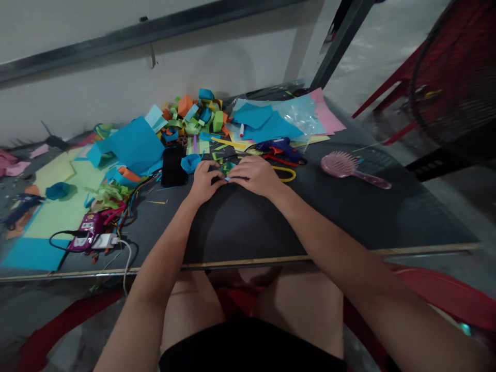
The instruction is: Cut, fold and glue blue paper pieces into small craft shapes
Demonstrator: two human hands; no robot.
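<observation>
Both hands meet over the dark table in the middle of the view. My left hand is closed, thumb and fingertips pinching a small light-blue piece of paper. My right hand grips the same piece from the other side, its fingers covering most of it. Just behind the fingertips lies a patch of green and blue paper, partly hidden. A crumpled blue paper shape sits beside my left hand. Close to my right hand are yellow-handled scissors and a blue glue gun.
A black phone lies left of the hands. Folded paper pieces are heaped at the back. A pink hairbrush rests at right. Purple power strip and cables occupy the front left. A fan stands beyond the table's right side.
</observation>
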